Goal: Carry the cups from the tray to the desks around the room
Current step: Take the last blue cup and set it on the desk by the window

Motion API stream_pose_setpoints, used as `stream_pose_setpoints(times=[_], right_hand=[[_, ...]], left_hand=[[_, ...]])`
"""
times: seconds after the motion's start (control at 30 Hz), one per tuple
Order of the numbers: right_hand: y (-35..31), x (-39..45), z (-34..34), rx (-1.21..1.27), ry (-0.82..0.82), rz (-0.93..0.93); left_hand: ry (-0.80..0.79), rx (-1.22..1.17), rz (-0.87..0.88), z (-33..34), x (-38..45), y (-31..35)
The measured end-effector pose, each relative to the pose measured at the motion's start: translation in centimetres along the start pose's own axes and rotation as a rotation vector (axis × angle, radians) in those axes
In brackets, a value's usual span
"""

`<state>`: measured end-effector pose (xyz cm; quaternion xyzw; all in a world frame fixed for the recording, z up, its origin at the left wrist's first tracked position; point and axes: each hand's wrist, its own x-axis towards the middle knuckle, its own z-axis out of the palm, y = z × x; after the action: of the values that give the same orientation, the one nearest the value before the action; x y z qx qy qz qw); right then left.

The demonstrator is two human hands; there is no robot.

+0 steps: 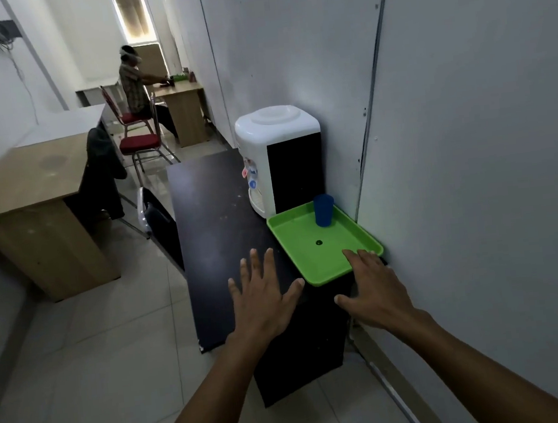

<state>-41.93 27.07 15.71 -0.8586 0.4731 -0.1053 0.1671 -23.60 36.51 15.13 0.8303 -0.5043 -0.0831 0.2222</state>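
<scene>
A green tray (pixel 303 251) lies at the near right corner of a dark table (pixel 213 217), against the wall. One blue cup (pixel 323 209) stands upright at the tray's far edge. My left hand (pixel 265 294) hovers flat over the dark tabletop, left of the tray, fingers spread and holding nothing. My right hand (pixel 375 287) reaches over the tray's near right corner, fingers apart and empty, well short of the cup.
A white water dispenser (pixel 279 156) stands behind the tray. A black chair (pixel 157 219) sits left of the dark table. A wooden desk (pixel 26 188) is at left. Farther back a person (pixel 134 85) sits at another wooden desk (pixel 182 101) beside red chairs (pixel 138 143).
</scene>
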Motion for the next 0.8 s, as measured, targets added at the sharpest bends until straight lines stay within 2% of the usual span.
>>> stream_pose_setpoints(times=[0.33, 0.6, 0.8], right_hand=[[-0.1, 16.4, 2.3, 0.08, 0.016, 0.151], [3.2, 24.6, 3.9, 0.149, 0.047, 0.258], [7.2, 30.6, 5.4, 0.166, 0.069, 0.282]], left_hand=[[-0.078, -0.022, 0.143, 2.2, 19.3, -2.2], [-0.145, -0.047, 0.19, 6.3, 28.8, -0.7], [-0.234, -0.026, 0.147, 10.9, 34.9, 1.0]])
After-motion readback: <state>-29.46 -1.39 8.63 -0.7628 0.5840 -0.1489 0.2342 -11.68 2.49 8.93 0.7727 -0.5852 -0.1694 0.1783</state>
